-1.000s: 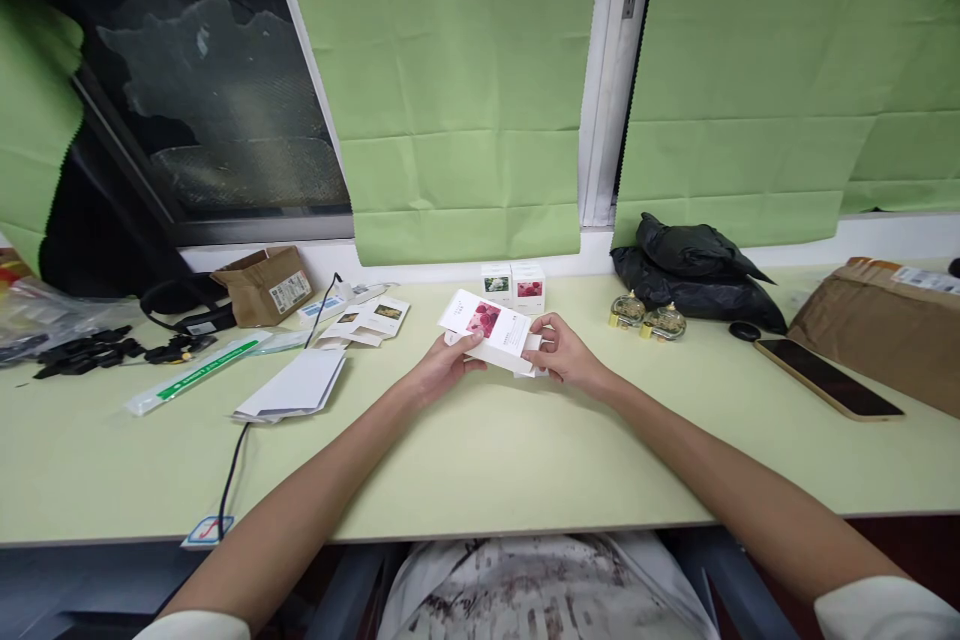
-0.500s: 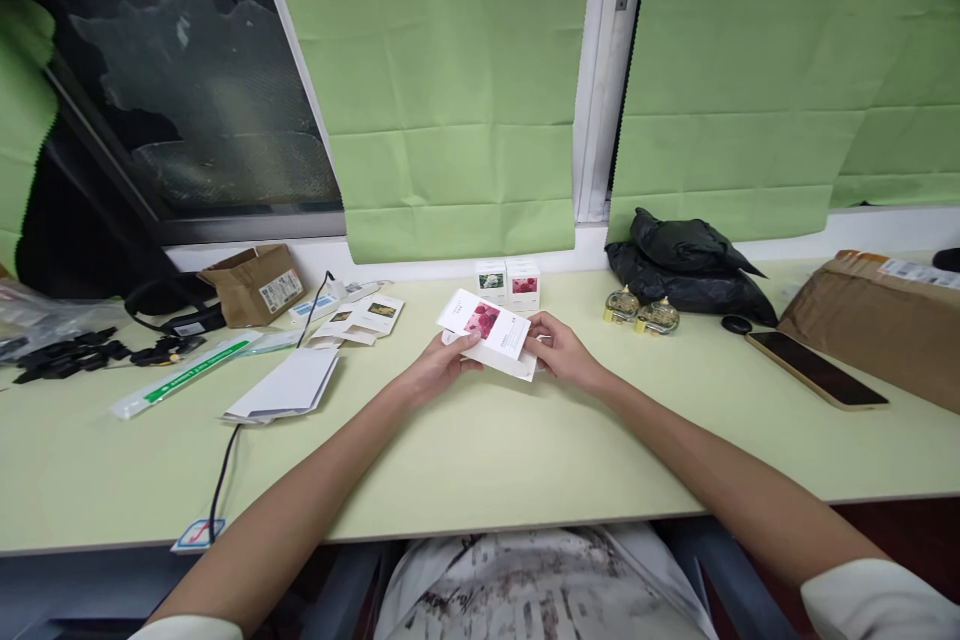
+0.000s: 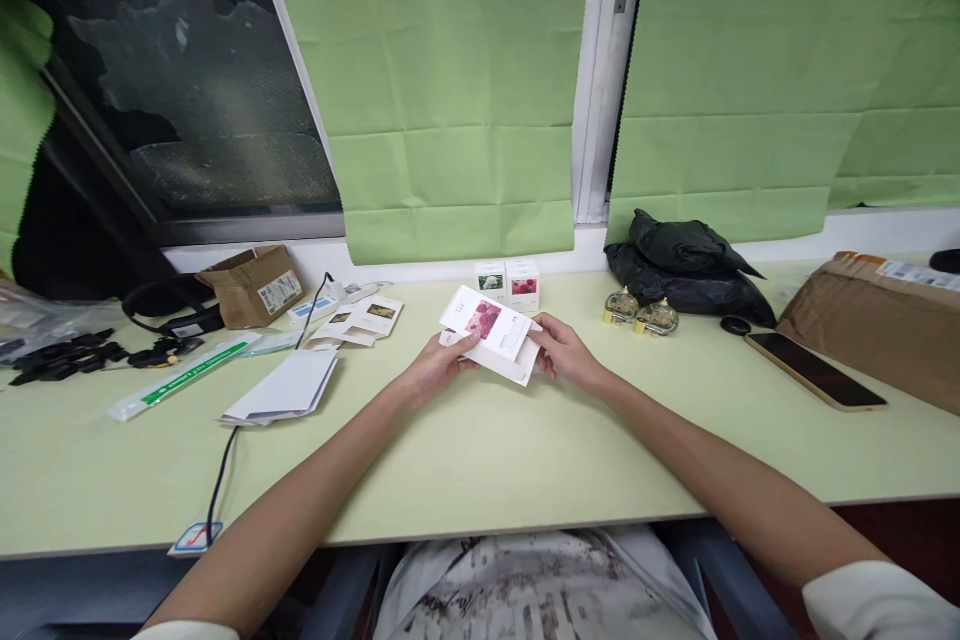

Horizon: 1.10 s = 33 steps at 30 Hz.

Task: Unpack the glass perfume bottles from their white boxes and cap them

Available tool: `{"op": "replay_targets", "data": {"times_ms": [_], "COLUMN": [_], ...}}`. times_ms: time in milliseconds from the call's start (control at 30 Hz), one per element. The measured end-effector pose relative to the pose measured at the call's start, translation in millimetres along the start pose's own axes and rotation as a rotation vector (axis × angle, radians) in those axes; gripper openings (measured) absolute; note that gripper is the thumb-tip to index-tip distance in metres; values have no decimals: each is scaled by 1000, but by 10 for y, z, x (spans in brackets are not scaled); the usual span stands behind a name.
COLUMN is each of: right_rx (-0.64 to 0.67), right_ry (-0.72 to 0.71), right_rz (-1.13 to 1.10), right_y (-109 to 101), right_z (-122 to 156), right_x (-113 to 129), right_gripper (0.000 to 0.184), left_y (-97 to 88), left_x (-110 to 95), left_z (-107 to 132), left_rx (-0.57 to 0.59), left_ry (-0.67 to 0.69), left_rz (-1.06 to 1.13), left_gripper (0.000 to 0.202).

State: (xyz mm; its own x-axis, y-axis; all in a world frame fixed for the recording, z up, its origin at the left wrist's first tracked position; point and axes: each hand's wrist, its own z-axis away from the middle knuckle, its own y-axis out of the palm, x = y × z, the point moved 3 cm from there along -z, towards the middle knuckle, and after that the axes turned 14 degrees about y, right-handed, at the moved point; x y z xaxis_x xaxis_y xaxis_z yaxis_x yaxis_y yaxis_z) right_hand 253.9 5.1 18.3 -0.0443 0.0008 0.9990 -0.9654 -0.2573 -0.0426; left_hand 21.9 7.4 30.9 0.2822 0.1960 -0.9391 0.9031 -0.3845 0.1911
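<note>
Both my hands hold a flat, unfolded white carton (image 3: 491,330) with a pink rose picture, just above the pale green table (image 3: 480,460). My left hand (image 3: 435,367) pinches its left end between thumb and fingers. My right hand (image 3: 562,352) grips its right end with fingers curled. Behind the carton stand two small assembled white boxes (image 3: 508,284), one with a green picture and one with a red picture.
Flat cartons (image 3: 360,318) and white folded sheets (image 3: 285,388) lie to the left, with a cable (image 3: 225,465), a small cardboard box (image 3: 251,284) and black clips (image 3: 67,355). On the right are two glass bottles (image 3: 639,312), a black bag (image 3: 686,265), a phone (image 3: 814,370) and a brown parcel (image 3: 885,320).
The carton's right end has tipped up slightly and its flap has been pressed in by my right hand. The view has shifted a little.
</note>
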Motion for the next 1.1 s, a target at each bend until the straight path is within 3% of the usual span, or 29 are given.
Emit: {"op": "replay_targets", "data": {"times_ms": [200, 467, 667, 867, 1100], "right_rx": [62, 105, 88, 93, 120], "right_ry": [35, -23, -50, 20, -7], "right_rz": [-55, 55, -5, 38, 17], "right_y": [9, 31, -10, 2, 18], "right_z": [41, 78, 47, 74, 123], "right_x": [33, 45, 25, 30, 83], "right_gripper": [29, 43, 40, 37, 44], "left_y": [-50, -6, 78, 79, 76], "left_x": [13, 38, 93, 109, 118], "left_z": [-12, 1, 22, 32, 28], "left_rx": [-105, -79, 56, 98, 133], "left_ry": [16, 16, -2, 23, 42], "left_rz": [-104, -119, -69, -128, -173], "left_gripper": [56, 60, 47, 43, 47]}}
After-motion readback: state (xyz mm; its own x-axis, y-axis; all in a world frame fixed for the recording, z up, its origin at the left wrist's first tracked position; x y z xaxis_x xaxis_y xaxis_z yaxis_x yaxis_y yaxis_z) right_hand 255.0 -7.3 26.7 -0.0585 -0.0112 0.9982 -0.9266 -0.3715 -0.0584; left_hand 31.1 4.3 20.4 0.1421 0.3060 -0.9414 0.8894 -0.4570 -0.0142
